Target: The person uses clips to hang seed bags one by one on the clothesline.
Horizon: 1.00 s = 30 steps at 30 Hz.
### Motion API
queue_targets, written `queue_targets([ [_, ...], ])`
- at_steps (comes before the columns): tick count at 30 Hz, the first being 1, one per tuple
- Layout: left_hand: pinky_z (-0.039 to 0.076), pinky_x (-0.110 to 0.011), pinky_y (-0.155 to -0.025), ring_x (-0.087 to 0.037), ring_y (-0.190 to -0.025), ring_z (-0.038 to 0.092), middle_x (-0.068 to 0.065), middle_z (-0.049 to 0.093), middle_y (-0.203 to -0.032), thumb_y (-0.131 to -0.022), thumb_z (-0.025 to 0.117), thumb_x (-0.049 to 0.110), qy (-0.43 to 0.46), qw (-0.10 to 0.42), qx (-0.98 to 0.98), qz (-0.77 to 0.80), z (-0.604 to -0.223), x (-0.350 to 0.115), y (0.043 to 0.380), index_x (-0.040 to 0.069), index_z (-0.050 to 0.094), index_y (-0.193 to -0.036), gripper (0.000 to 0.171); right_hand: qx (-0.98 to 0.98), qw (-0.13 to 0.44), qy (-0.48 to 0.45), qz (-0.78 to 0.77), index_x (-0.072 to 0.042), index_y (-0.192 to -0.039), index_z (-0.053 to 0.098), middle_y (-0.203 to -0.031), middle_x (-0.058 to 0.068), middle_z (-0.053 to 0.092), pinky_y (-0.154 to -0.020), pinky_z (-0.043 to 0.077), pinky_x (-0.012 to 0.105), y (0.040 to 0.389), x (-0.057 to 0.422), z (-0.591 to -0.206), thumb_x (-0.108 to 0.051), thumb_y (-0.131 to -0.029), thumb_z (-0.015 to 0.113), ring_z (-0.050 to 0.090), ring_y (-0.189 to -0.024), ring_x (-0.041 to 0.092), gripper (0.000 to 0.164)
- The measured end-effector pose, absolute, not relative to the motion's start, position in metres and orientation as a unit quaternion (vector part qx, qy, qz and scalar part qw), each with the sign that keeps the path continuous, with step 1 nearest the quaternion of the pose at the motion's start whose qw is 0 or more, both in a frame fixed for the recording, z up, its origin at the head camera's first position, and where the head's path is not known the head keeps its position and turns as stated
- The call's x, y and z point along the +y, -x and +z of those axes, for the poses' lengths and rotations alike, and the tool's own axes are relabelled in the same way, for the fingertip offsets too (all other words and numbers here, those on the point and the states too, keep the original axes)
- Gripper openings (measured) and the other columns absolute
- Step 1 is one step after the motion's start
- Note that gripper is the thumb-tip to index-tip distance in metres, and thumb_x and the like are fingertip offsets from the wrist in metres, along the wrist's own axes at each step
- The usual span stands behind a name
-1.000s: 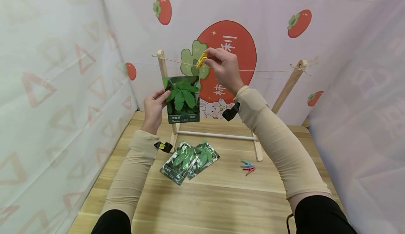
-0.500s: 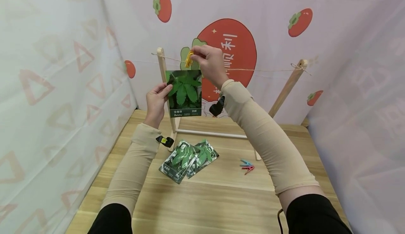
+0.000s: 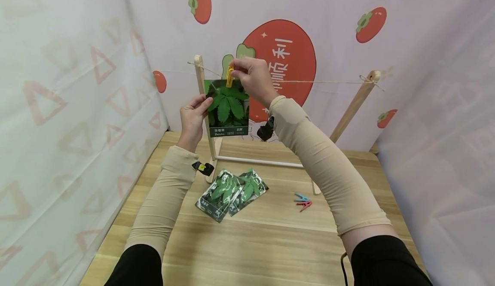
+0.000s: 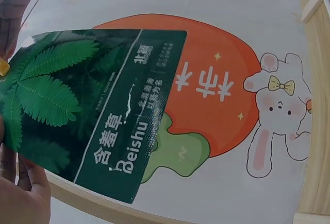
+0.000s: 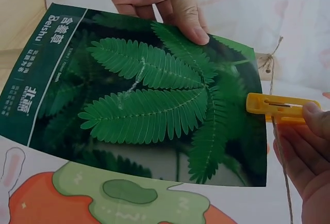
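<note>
A green seed packet (image 3: 228,110) printed with a fern-like leaf hangs upright before the string. My left hand (image 3: 192,117) pinches its left edge, thumb on the front face. With thumb and fingertips my right hand (image 3: 253,77) holds a yellow clothespin (image 5: 278,106), whose front end overlaps the packet's top edge in the right wrist view. The string (image 5: 282,167) passes close behind the packet's top edge and by the clothespin. In the left wrist view the packet (image 4: 103,131) covers much of the left hand, and only a corner of the clothespin shows.
Two wooden posts (image 3: 353,108) carry the string, with a white rod (image 3: 259,161) low between them. On the wooden table (image 3: 251,251) lie overlapping seed packets (image 3: 220,193). A blue clothespin (image 3: 301,197) and a red clothespin (image 3: 304,205) lie to the right.
The left hand has raised the packet up to the string. My right hand has moved left with the yellow clothespin, which has come down over the packet's top edge.
</note>
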<state>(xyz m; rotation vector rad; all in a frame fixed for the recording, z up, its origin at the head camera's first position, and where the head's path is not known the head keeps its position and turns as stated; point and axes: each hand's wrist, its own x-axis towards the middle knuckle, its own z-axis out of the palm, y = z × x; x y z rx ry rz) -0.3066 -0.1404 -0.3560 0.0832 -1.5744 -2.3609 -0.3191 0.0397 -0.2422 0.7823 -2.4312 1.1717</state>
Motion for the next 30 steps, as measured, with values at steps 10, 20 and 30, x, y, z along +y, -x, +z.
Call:
queue_targets([
  [10, 0.044, -0.019, -0.066, -0.001, -0.072, 0.058, 0.013, 0.069, -0.076, -0.087, 0.073, 0.011, -0.036, 0.178, -0.576, -0.797, -0.358, -0.142, 0.309, 0.026, 0.075, -0.078, 0.017, -0.87, 0.088, -0.265, 0.406, -0.006, -0.134, 0.059, -0.118, 0.011, 0.065, -0.09, 0.054, 0.024, 0.321, 0.042, -0.245, -0.014, -0.097, 0.06, 0.065, -0.104, 0.017, 0.038],
  [20, 0.049, -0.021, -0.079, -0.002, -0.082, 0.061, 0.015, 0.069, -0.085, -0.09, 0.07, 0.016, -0.043, 0.175, -0.612, -0.77, -0.362, -0.145, 0.304, -0.004, 0.069, -0.116, 0.033, -0.868, 0.114, -0.28, 0.394, -0.005, -0.132, 0.06, -0.118, 0.011, 0.065, -0.092, 0.054, 0.026, 0.318, 0.041, -0.251, -0.012, -0.096, 0.062, 0.065, -0.104, 0.019, 0.037],
  [30, 0.052, -0.021, -0.08, -0.005, -0.082, 0.063, 0.011, 0.069, -0.088, -0.092, 0.068, 0.019, -0.038, 0.187, -0.632, -0.751, -0.362, -0.148, 0.3, 0.002, 0.071, -0.115, 0.029, -0.867, 0.142, -0.277, 0.39, -0.005, -0.131, 0.061, -0.122, 0.01, 0.065, -0.092, 0.053, 0.027, 0.313, 0.046, -0.252, -0.014, -0.096, 0.062, 0.064, -0.105, 0.018, 0.036],
])
